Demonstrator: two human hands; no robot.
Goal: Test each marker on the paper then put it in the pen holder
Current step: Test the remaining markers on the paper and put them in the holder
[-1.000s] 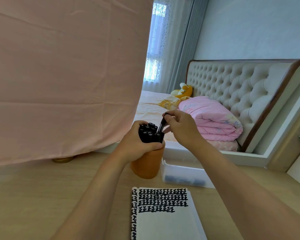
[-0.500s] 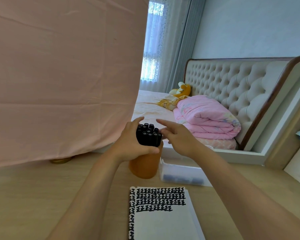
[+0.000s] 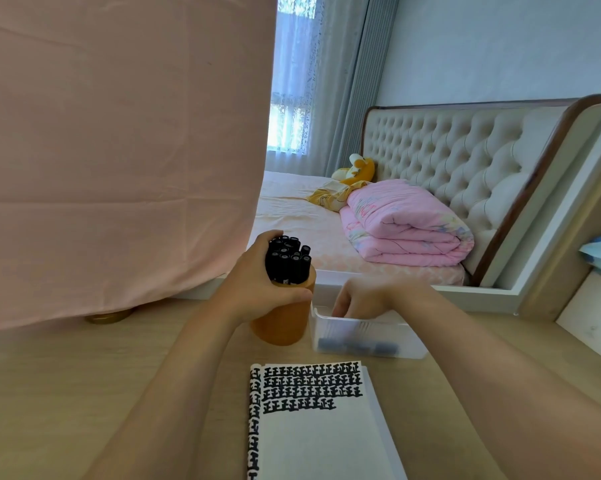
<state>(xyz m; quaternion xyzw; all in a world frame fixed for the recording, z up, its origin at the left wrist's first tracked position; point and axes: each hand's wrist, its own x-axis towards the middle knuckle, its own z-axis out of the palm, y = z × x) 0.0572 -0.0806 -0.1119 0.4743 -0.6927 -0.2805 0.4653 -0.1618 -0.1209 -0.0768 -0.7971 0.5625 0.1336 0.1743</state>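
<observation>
Slim dark plastic markers [image 3: 357,348] lying in translucent white plastic box [image 3: 413,341], just right of orange cylindrical pen holder [image 3: 281,327]. Probably light, stiff, smooth: pinch at mid-barrel. Right hand [image 3: 371,299] inside box, fingers hidden, grip impossible to tell. Left hand [image 3: 257,285] curled round holder's top.

I see black markers [image 3: 287,263] in an orange pen holder [image 3: 280,327]. White paper [image 3: 319,438] bears rows of black marks; the quilt [image 3: 406,223] is pink.
</observation>
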